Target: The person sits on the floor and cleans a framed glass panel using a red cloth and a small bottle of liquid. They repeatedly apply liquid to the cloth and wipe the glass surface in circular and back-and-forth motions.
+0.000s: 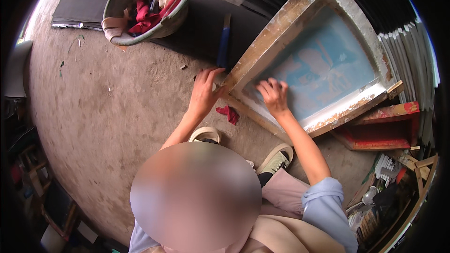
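A wooden screen-printing frame (269, 33) stands tilted in front of me, its mesh (323, 61) stained light blue with a faint pattern. My right hand (274, 97) is at the mesh near the frame's near-left corner, fingers curled; whatever they hold, if anything, is hidden. My left hand (204, 93) is bent beside the frame's left corner, around a small roundish thing that is mostly covered and that I cannot make out. Below that corner a crumpled red cloth (228, 114) lies on the floor. A blue-handled tool (224, 44) with a flat blade lies just beyond my left hand.
A basin (177, 24) holding red and pale cloths stands at the far left, beside dark flat sheets (84, 4). A red-stained wooden frame (382, 129) leans at the right, near stacked sheets (408, 56). Clutter (375, 197) fills the lower right. My shoes (276, 158) are close below the frame.
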A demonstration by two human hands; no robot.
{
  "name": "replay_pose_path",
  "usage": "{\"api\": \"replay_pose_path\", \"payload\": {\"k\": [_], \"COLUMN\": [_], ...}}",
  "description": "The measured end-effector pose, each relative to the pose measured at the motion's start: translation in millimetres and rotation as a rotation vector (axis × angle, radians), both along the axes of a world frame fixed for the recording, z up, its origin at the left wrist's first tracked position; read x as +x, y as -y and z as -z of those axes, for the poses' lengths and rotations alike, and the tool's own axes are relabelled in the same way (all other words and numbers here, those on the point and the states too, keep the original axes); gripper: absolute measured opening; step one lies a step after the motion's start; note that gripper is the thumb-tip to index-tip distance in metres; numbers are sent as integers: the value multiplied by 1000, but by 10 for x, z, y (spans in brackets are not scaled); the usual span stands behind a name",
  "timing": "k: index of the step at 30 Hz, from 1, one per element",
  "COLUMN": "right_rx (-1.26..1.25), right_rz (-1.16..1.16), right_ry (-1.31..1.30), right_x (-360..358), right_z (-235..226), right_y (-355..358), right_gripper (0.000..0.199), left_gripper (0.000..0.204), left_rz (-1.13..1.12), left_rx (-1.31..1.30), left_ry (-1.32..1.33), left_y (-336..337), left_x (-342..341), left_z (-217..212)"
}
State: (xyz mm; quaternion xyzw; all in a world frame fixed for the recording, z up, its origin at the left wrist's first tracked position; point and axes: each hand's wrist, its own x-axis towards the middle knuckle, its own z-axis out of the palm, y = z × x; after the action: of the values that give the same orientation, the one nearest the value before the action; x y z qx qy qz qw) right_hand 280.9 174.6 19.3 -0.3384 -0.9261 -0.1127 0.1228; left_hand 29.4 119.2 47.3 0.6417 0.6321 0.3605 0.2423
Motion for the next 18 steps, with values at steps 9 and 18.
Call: {"api": "replay_pose_path", "payload": {"k": [9,18], "right_rx": [20,39], "right_rz": [5,-22], "right_ry": [5,3], "right_x": [-43,-89], "right_z": [-88,-229], "right_y": [-87,-293], "right_gripper": [11,6], "left_gripper": [63,59], "left_rz": [8,-12], "left_rx": [25,50], "left_ry": [-180,-176], "left_y": [-221,-262], "left_x": [256,299], "left_z": [-13,-12]}}
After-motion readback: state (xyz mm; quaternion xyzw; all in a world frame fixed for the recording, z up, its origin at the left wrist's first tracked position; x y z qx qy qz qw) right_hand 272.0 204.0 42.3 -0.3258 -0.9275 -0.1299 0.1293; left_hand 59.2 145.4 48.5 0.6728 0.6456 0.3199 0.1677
